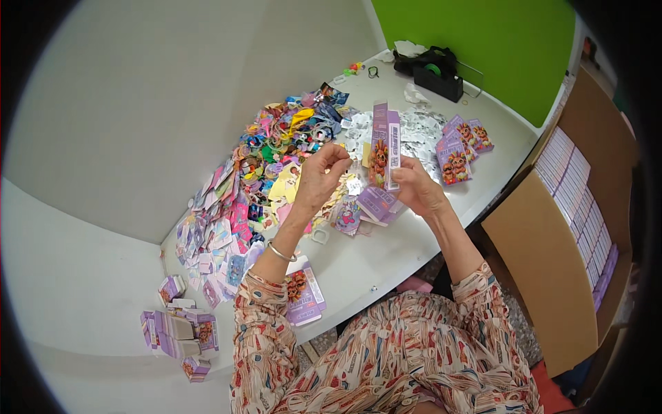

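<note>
Over the middle of the table, my right hand (419, 188) grips a small purple carton (380, 155) printed with an orange cartoon creature. The carton stands upright, with a flap raised at its upper end. Just left of it, my left hand (323, 178) has its thumb and forefinger drawn together; whatever they hold, if anything, is too small to make out. Beneath the carton lie more purple flat boxes (378, 205) and a pale purple card packet (347, 217). Yellow cards (284, 185) spread on the table beside my left hand.
A heap of colourful trinkets (276, 138) lines the wall, with silver packets (427, 131) farther right. Purple cartons (453, 159) lie beyond my right hand. A black tape dispenser (438, 84) stands at the back. An open cardboard box (545, 255) packed with cartons sits right; folded cartons (181, 330) lie left.
</note>
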A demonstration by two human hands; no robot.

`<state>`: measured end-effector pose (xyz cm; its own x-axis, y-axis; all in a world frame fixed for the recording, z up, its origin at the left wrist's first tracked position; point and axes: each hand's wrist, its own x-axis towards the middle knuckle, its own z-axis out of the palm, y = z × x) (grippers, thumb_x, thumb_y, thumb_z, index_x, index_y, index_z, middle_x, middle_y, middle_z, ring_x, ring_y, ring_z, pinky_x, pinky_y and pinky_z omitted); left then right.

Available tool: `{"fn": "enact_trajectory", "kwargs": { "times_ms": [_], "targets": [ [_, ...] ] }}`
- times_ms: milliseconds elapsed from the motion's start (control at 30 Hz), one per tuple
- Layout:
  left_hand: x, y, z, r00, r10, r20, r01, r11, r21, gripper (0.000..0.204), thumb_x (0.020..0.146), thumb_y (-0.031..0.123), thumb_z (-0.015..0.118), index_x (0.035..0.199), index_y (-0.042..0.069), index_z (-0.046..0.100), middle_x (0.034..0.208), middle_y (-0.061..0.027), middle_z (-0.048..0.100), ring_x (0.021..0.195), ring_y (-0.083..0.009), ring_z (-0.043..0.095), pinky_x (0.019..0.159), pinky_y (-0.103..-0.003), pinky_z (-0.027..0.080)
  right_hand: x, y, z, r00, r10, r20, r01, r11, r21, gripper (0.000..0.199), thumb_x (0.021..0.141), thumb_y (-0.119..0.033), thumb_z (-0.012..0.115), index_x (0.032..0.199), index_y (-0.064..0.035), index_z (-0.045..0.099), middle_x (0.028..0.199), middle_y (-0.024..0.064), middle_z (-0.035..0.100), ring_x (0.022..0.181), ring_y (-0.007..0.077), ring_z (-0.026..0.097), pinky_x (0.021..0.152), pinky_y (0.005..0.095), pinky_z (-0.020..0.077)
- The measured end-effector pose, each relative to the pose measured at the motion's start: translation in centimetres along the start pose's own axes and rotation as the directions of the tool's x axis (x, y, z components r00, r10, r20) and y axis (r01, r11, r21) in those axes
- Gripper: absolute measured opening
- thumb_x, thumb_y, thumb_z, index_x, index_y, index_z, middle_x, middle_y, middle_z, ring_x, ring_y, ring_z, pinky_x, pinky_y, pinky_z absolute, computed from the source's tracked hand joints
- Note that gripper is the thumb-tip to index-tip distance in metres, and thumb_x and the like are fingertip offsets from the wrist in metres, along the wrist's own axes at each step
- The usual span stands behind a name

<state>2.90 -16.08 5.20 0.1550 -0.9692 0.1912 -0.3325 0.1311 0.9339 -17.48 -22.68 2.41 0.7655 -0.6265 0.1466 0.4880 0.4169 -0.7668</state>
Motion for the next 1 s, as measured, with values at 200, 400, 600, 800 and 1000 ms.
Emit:
{"fn": "enact_trajectory", "kwargs": {
  "times_ms": [200,400,600,800,1000],
  "targets": [
    [1.5,-2.7,-1.3,0.978,0.135,-0.156,-0.072,0.932,0.354,0.011,0.087,0.008,0.062,0.092,-0.001,0.059,0.076,0.0001,0.062,0.069,-0.0068,0.055,0.063,-0.022,0.045,2.1,-0.6,-0.8,0.999,0.030,0.019,-0.030,0.999,-0.040,0.052,0.079,-0.018,0.071,0.123,0.0056,0.054,0.111,0.0098,0.063,0.100,0.0172,0.062,0.092,0.0320,0.0483],
    [1.4,-5.0,-3.0,0.964,0.087,-0.252,-0.050,0.988,0.147,0.010,0.086,0.005,0.062,0.093,-0.002,0.061,0.078,-0.0019,0.064,0.070,-0.0080,0.058,0.063,-0.023,0.046,2.9,-1.0,-1.0,0.981,-0.166,0.101,0.154,0.343,-0.927,0.075,0.066,-0.036,0.079,0.126,0.0017,0.053,0.116,0.0134,0.056,0.105,0.0243,0.055,0.090,0.0343,0.0462],
    [-0.7,-0.3,-3.8,0.863,0.166,-0.476,-0.146,0.986,0.079,0.007,0.087,0.002,0.061,0.093,-0.001,0.064,0.076,-0.0017,0.062,0.070,-0.0079,0.057,0.063,-0.023,0.045,1.6,-0.8,1.0,0.956,-0.254,0.145,0.146,-0.013,-0.989,0.081,0.062,-0.038,0.076,0.125,0.0051,0.050,0.120,0.0202,0.053,0.112,0.0342,0.049,0.099,0.0405,0.0394],
    [-2.8,4.3,-1.2,0.788,0.506,-0.351,-0.280,0.802,0.527,0.008,0.082,0.000,0.063,0.090,0.002,0.065,0.086,-0.0081,0.063,0.076,-0.0211,0.058,0.069,-0.033,0.046,-0.4,-0.2,2.6,0.922,-0.342,0.180,0.156,-0.096,-0.983,0.079,0.064,-0.032,0.075,0.128,0.0053,0.046,0.124,0.0205,0.050,0.114,0.0363,0.048,0.100,0.0409,0.0391],
    [-4.8,5.3,-1.3,0.849,0.529,0.005,-0.404,0.643,0.651,0.011,0.081,0.002,0.066,0.092,0.003,0.068,0.090,-0.0084,0.065,0.086,-0.0241,0.059,0.078,-0.033,0.046,-3.2,0.3,4.7,0.942,-0.316,0.116,0.132,0.028,-0.991,0.074,0.065,-0.021,0.077,0.128,0.0035,0.046,0.123,0.0199,0.050,0.115,0.0360,0.049,0.098,0.0412,0.0414]
  ]
}}
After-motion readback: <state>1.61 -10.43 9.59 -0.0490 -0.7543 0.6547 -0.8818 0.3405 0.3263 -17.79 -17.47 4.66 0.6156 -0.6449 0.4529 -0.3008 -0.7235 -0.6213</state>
